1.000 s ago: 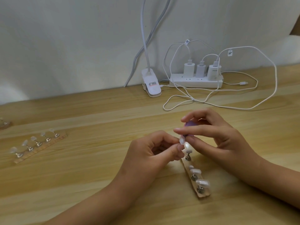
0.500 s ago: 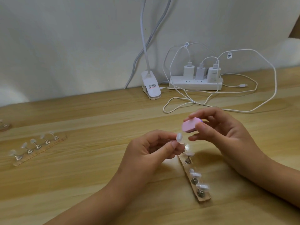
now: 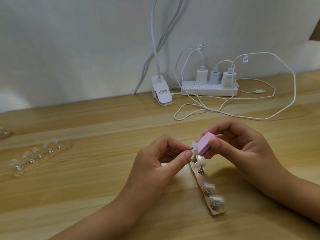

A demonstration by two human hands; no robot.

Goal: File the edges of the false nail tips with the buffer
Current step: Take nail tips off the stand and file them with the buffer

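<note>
My left hand pinches the small metal stem of a clear false nail tip, lifted above the table. My right hand grips a small pink and purple buffer block between thumb and fingers. The pink face of the block lies against the nail tip's edge. Below my hands a wooden strip runs toward me, with three more nail tips on metal stands.
A second wooden strip with several clear nail tips lies at the left. At the back stand a white clip lamp base and a power strip with three chargers; white cables loop across the table behind my hands.
The buffer has turned its pink face up and come down left onto the nail tip. My left hand has held the tip lifted, almost in place.
</note>
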